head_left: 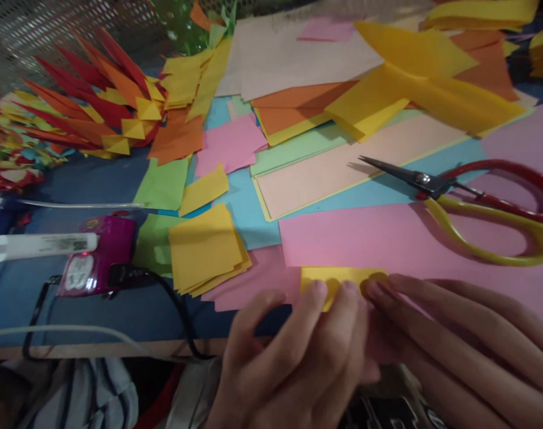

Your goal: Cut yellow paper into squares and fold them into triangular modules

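A small folded yellow paper (pixel 311 287) lies on pink sheets near the table's front edge. My left hand (pixel 298 351) curls over it, with fingertips pressing on its front part. At its right end, my right hand (pixel 459 328) pinches the paper between thumb and fingers. The lower part of the paper is hidden under the fingers. Scissors (pixel 426 182) with one red and one yellow handle rest above my right hand, blades pointing left. A stack of yellow paper squares (pixel 204 250) sits to the left of my left hand.
Strips of pale pink paper (pixel 325 170), a green square (pixel 162 183) and large yellow pieces (pixel 405 77) cover the table. A red, orange and yellow folded-paper piece (pixel 115 113) stands at back left. Before it lie a magenta device (pixel 119 241) with cables and a white pen-like stick (pixel 43 244).
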Motion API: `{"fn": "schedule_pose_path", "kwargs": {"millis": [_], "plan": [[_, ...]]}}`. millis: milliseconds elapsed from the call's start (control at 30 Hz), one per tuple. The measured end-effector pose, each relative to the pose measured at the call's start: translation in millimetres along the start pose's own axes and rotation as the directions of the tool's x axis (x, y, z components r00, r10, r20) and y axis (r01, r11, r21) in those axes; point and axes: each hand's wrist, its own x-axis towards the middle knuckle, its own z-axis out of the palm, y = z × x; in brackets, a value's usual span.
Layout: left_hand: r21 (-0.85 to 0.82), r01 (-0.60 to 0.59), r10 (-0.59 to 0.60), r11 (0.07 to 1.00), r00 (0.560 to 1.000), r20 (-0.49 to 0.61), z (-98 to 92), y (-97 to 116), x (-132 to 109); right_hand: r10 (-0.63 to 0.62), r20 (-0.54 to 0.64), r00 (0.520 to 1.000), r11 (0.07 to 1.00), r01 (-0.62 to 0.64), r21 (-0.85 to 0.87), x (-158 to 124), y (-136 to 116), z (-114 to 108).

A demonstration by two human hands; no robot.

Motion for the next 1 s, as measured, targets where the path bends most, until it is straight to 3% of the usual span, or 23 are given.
{"fn": "schedule_pose_path", "kwargs": {"millis": [100,333,533,700,833,1000], "plan": [[-0.044,-0.001,0.0,0.999,1.0,-0.019,2.4,3.3,-6.1,0.027,-0.033,0.999,1.0,-0.027,0.002,-6.0,-2.3,2.7],[-0.005,0.217,-0.213,0.976,0.954,-0.211,3.7,-5.8,-19.5,0.065,-0.091,0.994,0.997,-0.062,0.039,-9.6,-1.2,6.0],[0.015,0.228,-0.211,0.974,0.922,-0.324,4.6,2.8,-7.3,0.034,-0.06,0.998,0.999,-0.032,0.03,5.0,3.8,3.7],[-0.009,0.184,-0.183,0.983,0.967,-0.178,14.9,9.1,15.7,0.059,-0.051,0.997,0.996,-0.056,0.065,5.9,4.6,4.3],[-0.104,0.168,-0.177,0.98,0.981,-0.082,16.4,7.5,17.3,0.092,-0.083,0.992,0.994,-0.086,0.072,8.4,2.0,4.6],[-0.245,0.139,-0.166,0.959,0.982,-0.094,8.3,4.8,17.6,0.171,-0.134,0.976,0.983,-0.16,0.09,14.4,-2.1,-1.1]]}}
